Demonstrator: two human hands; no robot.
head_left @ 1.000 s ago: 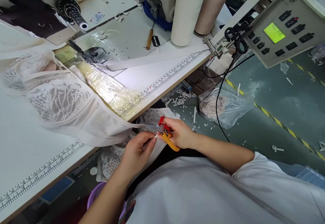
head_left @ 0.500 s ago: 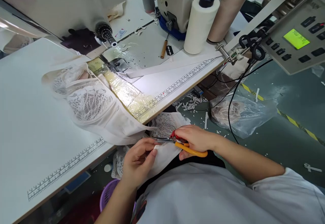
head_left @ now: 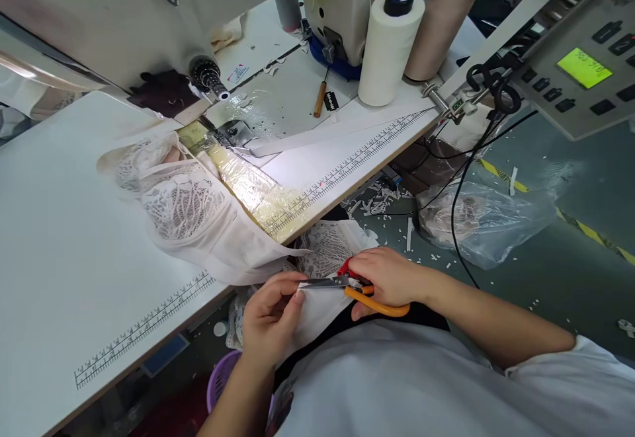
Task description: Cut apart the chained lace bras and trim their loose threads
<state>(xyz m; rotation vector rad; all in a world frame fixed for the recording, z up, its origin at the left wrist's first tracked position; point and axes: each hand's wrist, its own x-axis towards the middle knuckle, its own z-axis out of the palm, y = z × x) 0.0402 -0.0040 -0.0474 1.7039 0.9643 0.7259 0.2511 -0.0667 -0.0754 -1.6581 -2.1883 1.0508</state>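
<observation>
My right hand (head_left: pixel 381 279) grips a pair of scissors (head_left: pixel 325 283) with orange and red on the handles. The blades point left and lie at the edge of white fabric (head_left: pixel 320 308) over my lap. Pinched between the thumb and fingers of my left hand (head_left: pixel 274 311) is that fabric's edge, close to the scissor tips. Just beyond my hands, a white lace bra (head_left: pixel 183 209) lies on the sewing table (head_left: pixel 59 238), one end drooping over the front edge. More white lace (head_left: pixel 325 248) hangs below the table edge.
A sewing machine (head_left: pixel 238 129) stands ahead, with cream (head_left: pixel 391 50) and tan (head_left: pixel 444 24) thread cones to its right. A wooden-handled tool (head_left: pixel 320 98) and a razor blade (head_left: pixel 331 101) lie on its bed. A control panel (head_left: pixel 585 67), cables and a plastic bag (head_left: pixel 486 222) are at right.
The scissor blades, slightly apart before, now look closed together at the fabric edge. The whole view has shifted slightly. My left hand keeps its pinch.
</observation>
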